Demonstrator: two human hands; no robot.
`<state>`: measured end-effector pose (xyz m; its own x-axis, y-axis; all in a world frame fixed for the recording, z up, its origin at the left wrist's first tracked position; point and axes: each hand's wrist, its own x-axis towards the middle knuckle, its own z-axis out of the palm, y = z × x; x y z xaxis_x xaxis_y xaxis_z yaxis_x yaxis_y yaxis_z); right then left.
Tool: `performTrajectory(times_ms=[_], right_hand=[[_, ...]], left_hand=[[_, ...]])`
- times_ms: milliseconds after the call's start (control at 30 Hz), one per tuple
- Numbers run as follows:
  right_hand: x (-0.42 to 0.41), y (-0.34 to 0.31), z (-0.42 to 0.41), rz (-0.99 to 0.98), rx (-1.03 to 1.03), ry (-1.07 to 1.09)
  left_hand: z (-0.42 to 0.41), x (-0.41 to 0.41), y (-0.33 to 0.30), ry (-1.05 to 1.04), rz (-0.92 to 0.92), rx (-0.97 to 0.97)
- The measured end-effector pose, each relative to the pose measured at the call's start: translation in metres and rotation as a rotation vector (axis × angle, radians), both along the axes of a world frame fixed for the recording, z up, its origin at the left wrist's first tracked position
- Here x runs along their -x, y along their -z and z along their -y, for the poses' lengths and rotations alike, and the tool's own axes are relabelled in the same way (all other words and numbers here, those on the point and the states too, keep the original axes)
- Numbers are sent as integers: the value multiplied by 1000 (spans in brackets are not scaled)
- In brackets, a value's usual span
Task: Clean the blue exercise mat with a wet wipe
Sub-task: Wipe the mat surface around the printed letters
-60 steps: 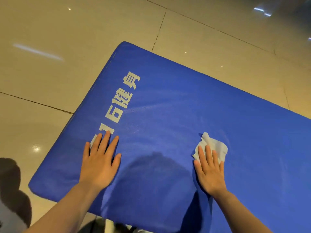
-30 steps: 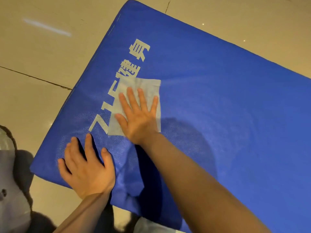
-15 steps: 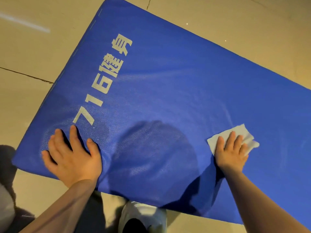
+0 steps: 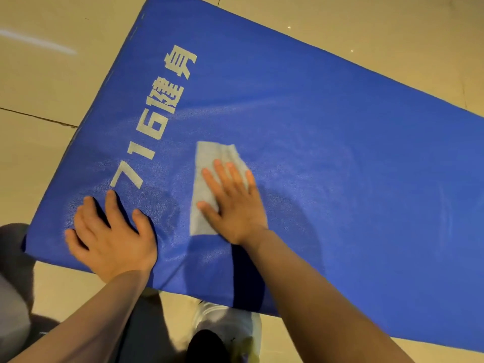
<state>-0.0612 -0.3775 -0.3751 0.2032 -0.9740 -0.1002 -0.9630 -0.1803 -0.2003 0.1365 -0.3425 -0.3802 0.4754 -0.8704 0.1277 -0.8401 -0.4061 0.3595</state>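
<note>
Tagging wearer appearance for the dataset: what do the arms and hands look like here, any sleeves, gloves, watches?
Both forearms are bare to the bottom edge of the picture, with no sleeves in view. The left hand and right hand are bare too: no gloves, rings, watch or wristband show. No cables or markings anywhere on them.

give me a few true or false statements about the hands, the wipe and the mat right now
1. The right hand presses flat on the wet wipe. True.
2. The left hand holds a second wipe. False: it rests bare on the blue mat.
3. The wipe covers the white lettering. False: it lies beside it, to the right.
4. The mat lies on a tiled floor. True.
5. The wipe is crumpled into a ball. False: it is spread out flat.
</note>
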Motion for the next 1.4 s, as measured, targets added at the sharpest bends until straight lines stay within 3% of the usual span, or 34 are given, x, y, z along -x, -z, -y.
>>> performTrajectory(times_ms=[233, 367, 433, 667, 733, 800, 933, 1100, 1267, 1333, 1400], right_hand=[[153, -11, -64, -85, -187, 675], [155, -28, -108, -124, -302, 956], [115, -29, -102, -141, -289, 846], [-23, -29, -93, -88, -254, -64], [-31, -33, -100, -67, -213, -197], [-18, -35, -110, -9, -182, -111], [62, -29, -154, 7, -174, 319], [205, -20, -253, -351, -302, 788], [176, -8, -239, -414, -370, 680], [130, -4, -195, -323, -332, 759], [81, -9, -155, -127, -240, 648]], left_hand=[[1, 1, -1, 5, -28, -10], [-3, 2, 1, 16, -15, -1], [-2, 0, 3, 16, 5, 4], [-1, -2, 3, 34, 11, -9], [-2, -2, 1, 35, 0, -15], [-2, -2, 0, 36, -12, -17], [-2, -4, 2, 44, 17, -4], [-3, -4, 1, 38, 8, -18], [-2, 0, -3, 33, -8, -40], [-2, 0, -4, 37, -7, -38], [-2, -1, -5, 43, -4, -53]])
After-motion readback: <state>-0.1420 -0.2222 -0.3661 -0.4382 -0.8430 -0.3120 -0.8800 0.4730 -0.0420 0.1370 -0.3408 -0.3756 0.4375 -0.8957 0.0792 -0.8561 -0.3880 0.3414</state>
